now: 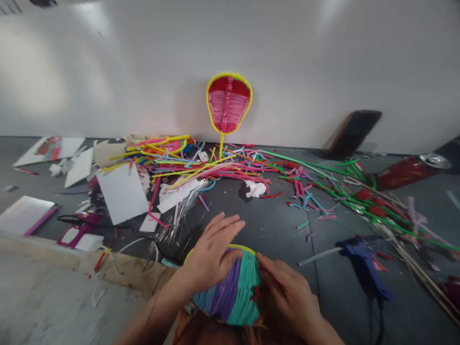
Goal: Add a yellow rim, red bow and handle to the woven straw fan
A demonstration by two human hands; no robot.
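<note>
Your left hand (214, 254) is open with straight fingers, its thumb on the striped piece (230, 299) between your hands. Your right hand (290, 292) touches its right edge; I cannot tell if it grips. The red can (400, 173) is too blurred for reading.

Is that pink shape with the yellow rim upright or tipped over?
Upright: the pink shape rises above its yellow stem, in front of the pale wall.

Dim, flat light; pale glare patches on wall (151, 62); faint shadow beside phone (354, 134); detail soft.
</note>
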